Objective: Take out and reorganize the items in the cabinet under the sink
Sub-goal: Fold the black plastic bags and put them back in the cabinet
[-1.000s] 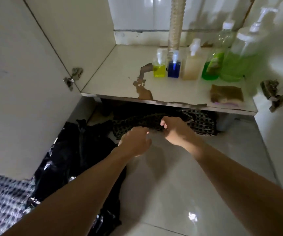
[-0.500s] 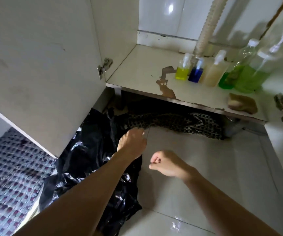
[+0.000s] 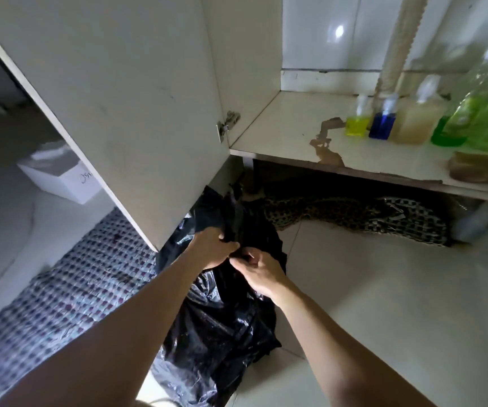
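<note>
1 black bag point(image 3: 222, 324), 2 hands' grip; 5 bottles point(image 3: 383, 124)

1. One view only, from a camera worn on the person's head; it looks forward and steeply down, so both forearms run in from the bottom edge and meet near the middle of the frame at the left hand point(image 3: 212, 248) and right hand point(image 3: 259, 273).
2. It faces into the open cabinet; the cabinet door point(image 3: 113, 92) stands close on the left and fills the upper left, while the cabinet shelf point(image 3: 292, 133) lies further off at upper right.
3. The tiled floor point(image 3: 383, 304) fills the lower right; the wide lens bends straight edges and blurs the bottles point(image 3: 413, 121) at the far right.
4. With a single view, no part of the scene is shared with another.
</note>
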A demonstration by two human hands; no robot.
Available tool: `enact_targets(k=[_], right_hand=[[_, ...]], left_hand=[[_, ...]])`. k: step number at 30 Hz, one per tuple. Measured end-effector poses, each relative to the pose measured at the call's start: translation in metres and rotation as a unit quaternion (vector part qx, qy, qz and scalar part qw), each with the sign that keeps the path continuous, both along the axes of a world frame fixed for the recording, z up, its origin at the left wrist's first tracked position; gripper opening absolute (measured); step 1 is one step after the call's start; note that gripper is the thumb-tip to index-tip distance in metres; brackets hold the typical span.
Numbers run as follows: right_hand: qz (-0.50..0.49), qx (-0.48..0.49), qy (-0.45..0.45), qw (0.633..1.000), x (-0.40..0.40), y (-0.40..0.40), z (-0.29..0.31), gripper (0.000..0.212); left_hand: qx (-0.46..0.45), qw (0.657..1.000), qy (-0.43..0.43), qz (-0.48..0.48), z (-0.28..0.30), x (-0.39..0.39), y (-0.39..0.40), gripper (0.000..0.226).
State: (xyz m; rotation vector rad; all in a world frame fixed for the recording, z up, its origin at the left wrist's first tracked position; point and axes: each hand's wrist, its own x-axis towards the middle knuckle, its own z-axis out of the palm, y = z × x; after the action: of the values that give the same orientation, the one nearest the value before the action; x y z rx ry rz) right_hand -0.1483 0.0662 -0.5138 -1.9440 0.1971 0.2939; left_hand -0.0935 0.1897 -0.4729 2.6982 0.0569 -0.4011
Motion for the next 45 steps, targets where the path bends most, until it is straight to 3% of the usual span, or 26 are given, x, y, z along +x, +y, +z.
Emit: enact_targets(k=[3, 6, 10, 13, 15, 18, 20, 22, 25, 29, 34, 36, 38, 40, 41, 43, 45], right_hand=[[-0.006, -0.032, -0.015, 0.999, -0.002, 0.013, -0.002, 0.031], [-0.024, -0.057, -0.075, 0.995, -0.008, 0.012, 0.015, 0.032], [-0.069, 0.012, -0.112, 0.991, -0.006, -0.003, 0.06, 0.014], [-0.086, 0.031, -0.097, 0.991, -0.008, -0.015, 0.087, 0.027], [-0.073, 0.029, -0.08, 0.994, -0.017, -0.023, 0.095, 0.025], [-0.041, 0.021, -0.047, 0.998, -0.036, -0.023, 0.093, 0.018], [-0.036, 0.038, -0.018, 0.998, -0.046, -0.016, 0.087, 0.016], [-0.032, 0.033, -0.012, 0.999, -0.049, -0.008, 0.082, 0.018], [-0.005, -0.097, -0.027, 0.995, -0.043, -0.001, 0.079, 0.024], [0.021, -0.271, -0.029, 0.962, -0.029, 0.008, 0.076, 0.023], [0.127, -0.358, 0.098, 0.92, -0.025, 0.022, 0.066, 0.012], [0.132, -0.405, 0.09, 0.9, -0.02, 0.018, 0.086, 0.021], [0.103, -0.424, 0.033, 0.899, -0.014, 0.003, 0.124, 0.017], [0.049, -0.393, -0.059, 0.916, -0.01, -0.017, 0.166, 0.009], [0.021, -0.347, -0.099, 0.933, -0.01, -0.024, 0.187, 0.017], [-0.044, -0.141, -0.116, 0.982, -0.007, -0.035, 0.222, 0.043], [-0.096, 0.069, -0.044, 0.992, -0.009, -0.045, 0.253, 0.057]], left_hand=[[0.015, 1.0, 0.02, -0.019, 0.005, -0.006, 0.013, 0.039], [-0.006, 1.0, -0.014, -0.007, 0.024, -0.009, 0.012, 0.034], [-0.031, 0.994, -0.095, 0.032, 0.069, -0.017, -0.004, 0.046], [-0.03, 0.992, -0.109, 0.055, 0.089, -0.021, -0.005, 0.036], [-0.007, 0.997, -0.064, 0.048, 0.095, -0.03, -0.003, 0.032], [-0.029, 0.993, 0.107, 0.037, 0.092, -0.06, 0.005, 0.037], [-0.03, 0.987, 0.155, 0.043, 0.089, -0.074, 0.013, 0.039], [-0.043, 0.99, 0.111, 0.069, 0.093, -0.075, 0.022, 0.033], [-0.073, 0.987, -0.007, 0.142, 0.107, -0.074, 0.04, 0.025], [-0.198, 0.931, -0.17, 0.255, 0.118, -0.064, 0.066, 0.025], [-0.192, 0.916, -0.288, 0.204, 0.129, -0.049, 0.064, 0.028], [-0.183, 0.92, -0.311, 0.155, 0.131, -0.045, 0.054, 0.029], [-0.186, 0.917, -0.332, 0.117, 0.136, -0.043, 0.042, 0.029], [-0.186, 0.906, -0.367, 0.095, 0.148, -0.045, 0.03, 0.03], [-0.182, 0.899, -0.39, 0.081, 0.157, -0.048, 0.022, 0.029], [-0.185, 0.887, -0.421, 0.037, 0.175, -0.059, 0.003, 0.03], [-0.217, 0.876, -0.43, -0.003, 0.193, -0.077, -0.02, 0.033]])
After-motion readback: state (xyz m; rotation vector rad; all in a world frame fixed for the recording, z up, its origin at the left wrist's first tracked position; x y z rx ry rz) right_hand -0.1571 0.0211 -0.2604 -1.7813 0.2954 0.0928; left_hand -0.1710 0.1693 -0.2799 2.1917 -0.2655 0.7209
